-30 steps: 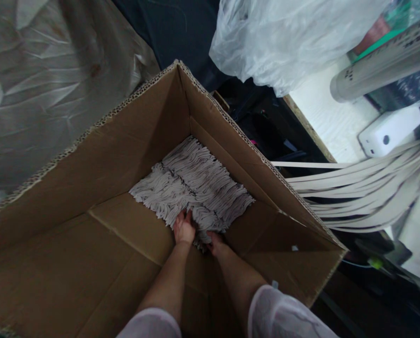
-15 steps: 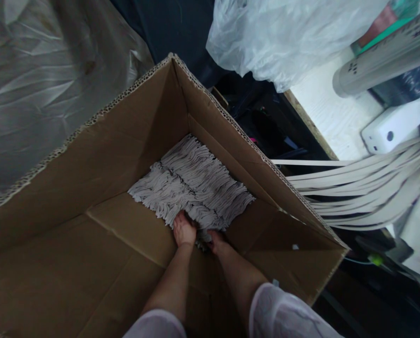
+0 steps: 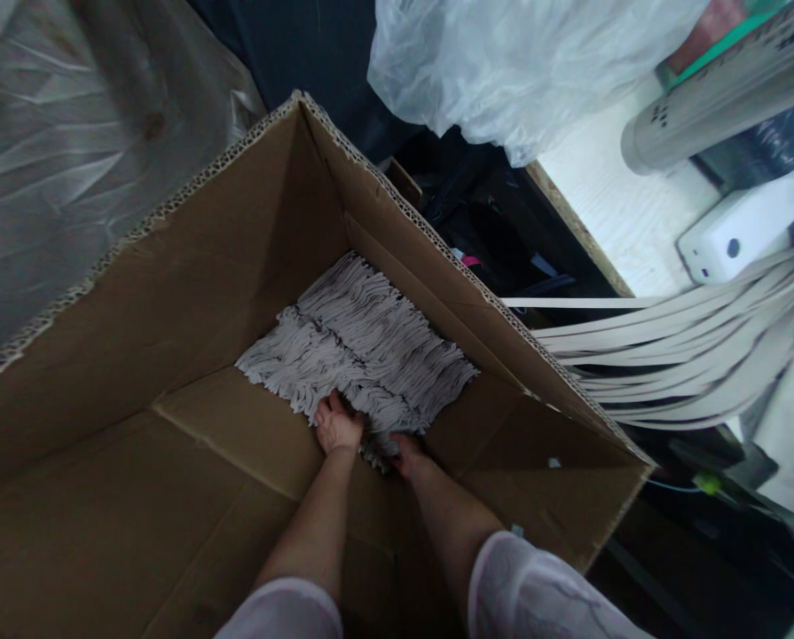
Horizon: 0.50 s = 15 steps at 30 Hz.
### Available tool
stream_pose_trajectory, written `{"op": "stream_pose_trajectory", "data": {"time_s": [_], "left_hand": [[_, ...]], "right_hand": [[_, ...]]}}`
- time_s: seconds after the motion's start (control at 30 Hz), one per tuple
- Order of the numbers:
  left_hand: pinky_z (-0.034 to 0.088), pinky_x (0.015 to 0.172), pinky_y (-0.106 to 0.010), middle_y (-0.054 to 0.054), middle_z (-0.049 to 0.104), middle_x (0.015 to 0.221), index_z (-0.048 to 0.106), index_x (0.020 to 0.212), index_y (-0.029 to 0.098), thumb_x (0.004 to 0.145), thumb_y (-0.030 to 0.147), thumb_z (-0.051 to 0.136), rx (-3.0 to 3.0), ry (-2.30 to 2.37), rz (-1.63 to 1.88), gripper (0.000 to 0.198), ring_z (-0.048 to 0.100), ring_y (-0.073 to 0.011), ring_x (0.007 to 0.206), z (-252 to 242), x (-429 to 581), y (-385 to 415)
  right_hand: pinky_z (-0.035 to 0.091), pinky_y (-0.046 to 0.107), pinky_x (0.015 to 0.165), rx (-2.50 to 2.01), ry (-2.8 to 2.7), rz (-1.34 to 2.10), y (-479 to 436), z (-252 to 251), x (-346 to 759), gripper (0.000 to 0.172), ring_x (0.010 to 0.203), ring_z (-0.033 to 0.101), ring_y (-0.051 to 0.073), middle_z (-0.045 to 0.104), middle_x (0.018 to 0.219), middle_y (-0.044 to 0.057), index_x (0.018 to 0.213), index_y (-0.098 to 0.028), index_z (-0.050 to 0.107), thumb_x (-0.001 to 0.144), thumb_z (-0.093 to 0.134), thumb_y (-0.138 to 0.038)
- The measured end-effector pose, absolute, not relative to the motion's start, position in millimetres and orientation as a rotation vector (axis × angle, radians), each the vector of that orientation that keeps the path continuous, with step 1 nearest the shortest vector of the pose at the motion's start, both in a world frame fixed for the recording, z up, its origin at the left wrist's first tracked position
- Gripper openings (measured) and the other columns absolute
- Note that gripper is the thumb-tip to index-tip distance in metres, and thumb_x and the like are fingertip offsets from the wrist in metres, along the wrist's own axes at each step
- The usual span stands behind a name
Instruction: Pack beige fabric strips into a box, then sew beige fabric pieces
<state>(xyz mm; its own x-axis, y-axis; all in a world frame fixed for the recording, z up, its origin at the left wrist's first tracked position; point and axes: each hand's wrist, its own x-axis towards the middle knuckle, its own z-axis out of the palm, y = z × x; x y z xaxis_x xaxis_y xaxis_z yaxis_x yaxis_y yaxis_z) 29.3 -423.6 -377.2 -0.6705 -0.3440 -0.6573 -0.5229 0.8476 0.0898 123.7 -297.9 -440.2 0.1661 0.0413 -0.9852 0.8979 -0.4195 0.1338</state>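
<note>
Both my arms reach down into a large open cardboard box (image 3: 190,293). On its floor lie two rows of packed grey strip bundles (image 3: 363,351) against the far corner. My left hand (image 3: 335,424) rests on the near edge of the stack, fingers curled into the strips. My right hand (image 3: 406,448) is pushed under the near right part of the stack, and its fingers are hidden by the strips.
Crinkled clear plastic sheeting (image 3: 57,151) lies left of the box. A white plastic bag (image 3: 503,62) sits beyond it. A thick bunch of long grey strips (image 3: 689,355) hangs over the box's right rim from a white table (image 3: 609,222) with a white device (image 3: 735,240).
My left hand shifted slightly left along the stack's near edge and curled more. The view drifted a little; the strips stayed in place.
</note>
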Motion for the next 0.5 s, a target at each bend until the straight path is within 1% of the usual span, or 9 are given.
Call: {"op": "stream_pose_trajectory", "data": {"time_s": [0.1,0.17,0.23,0.37,0.43,0.5], "left_hand": [[0.048,0.099,-0.048,-0.021,0.048,0.136,0.055,0.135,0.012,0.080,0.028,0.061,-0.601,2.370,0.319,0.058,0.049,-0.0381,0.124,-372.2,28.0,-422.8],[0.047,0.100,-0.048,-0.020,0.047,0.139,0.058,0.132,0.013,0.081,0.027,0.060,-0.574,2.377,0.307,0.053,0.048,-0.0377,0.126,-370.8,28.5,-422.6],[0.046,0.103,-0.046,-0.019,0.048,0.140,0.058,0.132,0.012,0.082,0.025,0.058,-0.533,2.382,0.309,0.052,0.048,-0.0361,0.127,-370.9,29.1,-423.1],[0.045,0.105,-0.044,-0.019,0.056,0.133,0.056,0.133,0.007,0.082,0.021,0.057,-0.457,2.388,0.323,0.053,0.049,-0.0344,0.126,-370.9,30.4,-423.4],[0.046,0.105,-0.045,-0.020,0.055,0.136,0.054,0.135,0.007,0.083,0.019,0.055,-0.431,2.399,0.325,0.054,0.049,-0.0347,0.127,-369.7,31.6,-422.0],[0.046,0.104,-0.045,-0.019,0.053,0.138,0.053,0.138,0.010,0.084,0.018,0.054,-0.401,2.406,0.333,0.055,0.049,-0.0344,0.127,-368.4,32.9,-419.6]], "right_hand": [[0.050,0.023,0.059,1.763,0.911,-1.264,-298.0,-434.9,119.1,0.006,0.062,0.060,0.013,0.063,0.073,0.001,0.091,-0.019,0.060,0.086,0.058,-0.017],[0.052,0.023,0.061,1.801,0.906,-1.248,-298.0,-431.2,116.2,0.007,0.066,0.062,0.014,0.065,0.076,0.002,0.091,-0.019,0.060,0.084,0.059,-0.017],[0.052,0.024,0.062,1.822,0.901,-1.246,-298.3,-428.1,114.2,0.007,0.069,0.063,0.015,0.066,0.078,0.003,0.089,-0.019,0.061,0.083,0.060,-0.016],[0.050,0.024,0.062,1.842,0.889,-1.251,-299.6,-425.5,112.6,0.006,0.070,0.064,0.016,0.066,0.078,0.002,0.083,-0.020,0.061,0.082,0.060,-0.015],[0.050,0.024,0.062,1.849,0.883,-1.251,-299.9,-425.9,112.7,0.006,0.069,0.063,0.015,0.066,0.077,0.002,0.082,-0.020,0.060,0.082,0.060,-0.014],[0.050,0.024,0.061,1.851,0.878,-1.252,-299.7,-427.2,113.2,0.006,0.067,0.062,0.014,0.065,0.076,0.001,0.081,-0.020,0.060,0.082,0.060,-0.013]]}}
